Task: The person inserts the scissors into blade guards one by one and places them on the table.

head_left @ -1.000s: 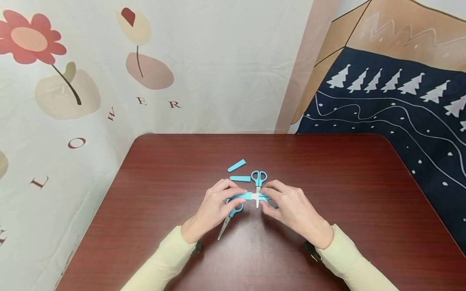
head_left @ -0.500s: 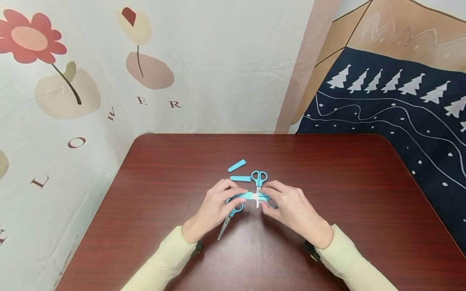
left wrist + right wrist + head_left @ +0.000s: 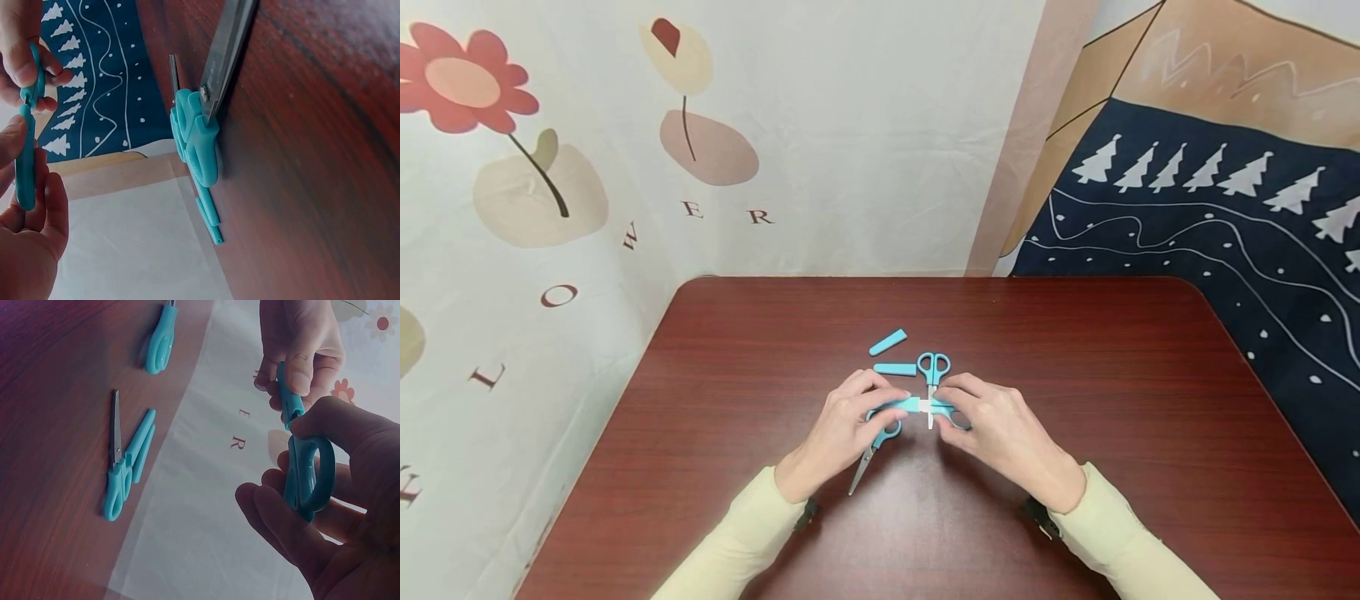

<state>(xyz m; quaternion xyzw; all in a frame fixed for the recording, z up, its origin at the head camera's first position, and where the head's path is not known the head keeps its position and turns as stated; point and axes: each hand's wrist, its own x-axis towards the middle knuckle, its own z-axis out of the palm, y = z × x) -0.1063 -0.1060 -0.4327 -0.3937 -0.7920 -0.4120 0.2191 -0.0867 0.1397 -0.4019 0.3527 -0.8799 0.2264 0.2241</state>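
Note:
My left hand (image 3: 853, 417) pinches a light-blue blade cover (image 3: 912, 404) between thumb and fingers. The blue handles (image 3: 311, 469) of a pair of scissors are gripped by my right hand (image 3: 1003, 429), with a short length of blade showing between cover and handles in the head view. Both are held above the table. Beneath them lies a second pair of scissors (image 3: 933, 368), handles to the back. A third pair (image 3: 886, 435) lies under my left hand, its bare blades pointing to the front left. The rest of the held blades is hidden in the cover.
Two loose blue covers lie behind my hands, one slanted (image 3: 888, 342) and one level (image 3: 894, 368), the latter close to the second scissors' handles. The brown table (image 3: 760, 333) reaches a pale patterned curtain (image 3: 865, 150) and a dark blue cloth with white trees (image 3: 1180, 217).

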